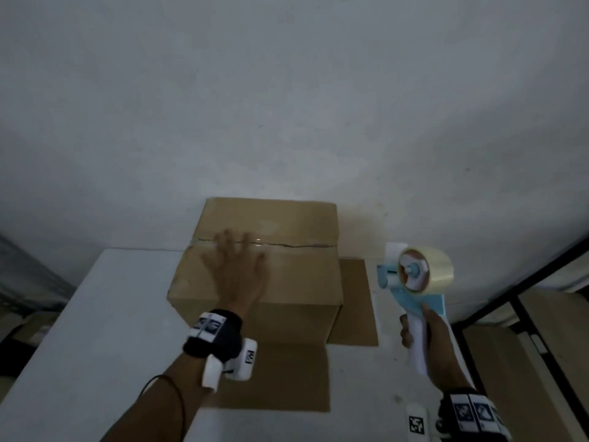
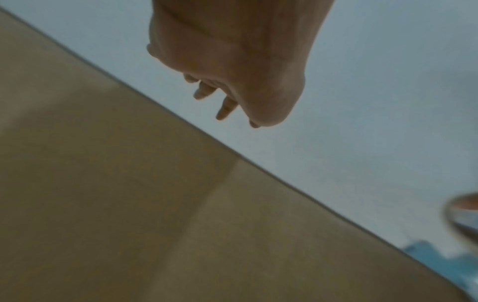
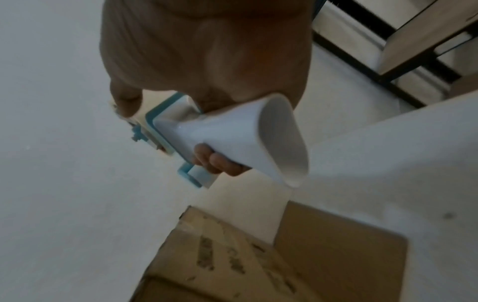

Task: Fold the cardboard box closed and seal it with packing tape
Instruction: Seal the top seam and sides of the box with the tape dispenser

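Observation:
A brown cardboard box point(image 1: 296, 275) stands on the white table point(image 1: 105, 314) against the wall, its top flaps folded shut with a seam running across. My left hand point(image 1: 237, 266) lies over the box top with fingers spread straight across the seam; in the left wrist view my left hand point(image 2: 232, 61) is above the box top point(image 2: 129, 204). To the right of the box my right hand point(image 1: 420, 327) grips the white handle of a blue tape dispenser point(image 1: 414, 275) loaded with a clear tape roll. The right wrist view shows the dispenser handle point(image 3: 245, 139) held in the air above the box point(image 3: 232, 261).
A flat cardboard sheet point(image 1: 353, 301) lies under and beside the box. A black-framed shelf unit point(image 1: 526, 301) stands at the right, past the table edge. The wall point(image 1: 287, 106) is directly behind the box.

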